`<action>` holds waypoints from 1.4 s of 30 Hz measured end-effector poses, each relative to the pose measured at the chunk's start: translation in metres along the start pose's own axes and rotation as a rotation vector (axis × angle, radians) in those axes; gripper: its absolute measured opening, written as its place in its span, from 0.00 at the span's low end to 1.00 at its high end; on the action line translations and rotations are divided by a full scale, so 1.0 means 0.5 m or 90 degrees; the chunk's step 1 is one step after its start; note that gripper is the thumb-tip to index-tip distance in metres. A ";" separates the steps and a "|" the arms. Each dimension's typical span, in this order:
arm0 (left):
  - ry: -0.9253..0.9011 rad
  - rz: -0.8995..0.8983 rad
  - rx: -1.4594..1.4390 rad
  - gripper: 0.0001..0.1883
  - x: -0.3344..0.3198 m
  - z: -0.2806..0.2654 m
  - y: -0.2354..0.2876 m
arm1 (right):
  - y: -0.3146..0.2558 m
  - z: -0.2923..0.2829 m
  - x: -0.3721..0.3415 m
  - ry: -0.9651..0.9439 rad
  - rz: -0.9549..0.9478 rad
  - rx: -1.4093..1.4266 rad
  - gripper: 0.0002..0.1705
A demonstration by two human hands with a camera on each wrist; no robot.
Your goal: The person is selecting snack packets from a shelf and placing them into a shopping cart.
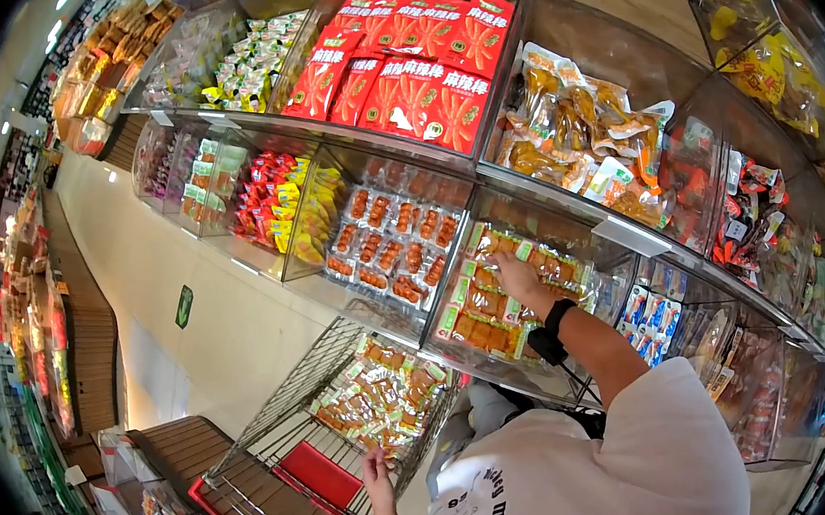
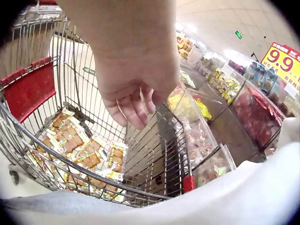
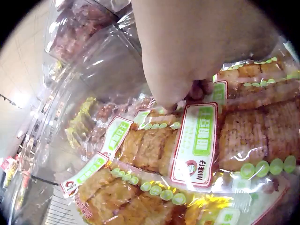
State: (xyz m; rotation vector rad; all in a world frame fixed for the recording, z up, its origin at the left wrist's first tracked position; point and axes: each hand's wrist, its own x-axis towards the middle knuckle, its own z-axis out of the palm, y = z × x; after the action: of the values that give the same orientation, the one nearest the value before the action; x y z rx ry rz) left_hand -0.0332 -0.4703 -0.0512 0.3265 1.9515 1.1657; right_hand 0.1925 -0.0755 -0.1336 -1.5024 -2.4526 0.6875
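Observation:
My right hand [image 1: 523, 277] reaches into a clear bin of flat snack packets [image 1: 487, 336], brown pieces in clear wrap with green-and-white labels. In the right wrist view its bent fingers [image 3: 200, 90] are right at the top edge of a labelled packet [image 3: 194, 143]; the packets partly hide the fingertips, and I cannot tell whether they pinch one. My left hand [image 2: 136, 101] hangs over the shopping cart [image 1: 259, 422] with fingers loosely curled and nothing in them. Inside the cart lies a pile of similar packets [image 1: 383, 395].
Left of the bin are packs of reddish-brown snacks [image 1: 396, 241], then yellow packets [image 1: 318, 215]. Red bags [image 1: 409, 96] and bagged brown meat-like snacks [image 1: 578, 114] fill the upper row. Clear dividers and a shelf edge [image 1: 626, 235] stand around my right arm. A wooden-slatted stand [image 1: 186, 455] sits beside the cart.

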 end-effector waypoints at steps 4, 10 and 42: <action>-0.016 -0.008 -0.043 0.14 -0.004 0.002 -0.003 | 0.036 0.018 0.006 -0.049 0.034 0.169 0.08; -0.022 -0.015 0.008 0.14 -0.016 0.003 0.021 | 0.013 0.015 -0.006 0.071 0.037 0.063 0.02; -0.034 -0.031 0.004 0.12 -0.005 -0.157 -0.115 | -0.024 -0.104 -0.214 -0.129 0.232 -0.175 0.31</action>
State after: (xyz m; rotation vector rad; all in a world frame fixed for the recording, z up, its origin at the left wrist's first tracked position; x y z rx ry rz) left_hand -0.0806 -0.5507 -0.0790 0.3080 1.9074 1.1089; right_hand 0.2538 -0.1590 -0.0734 -2.1181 -2.5252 0.6029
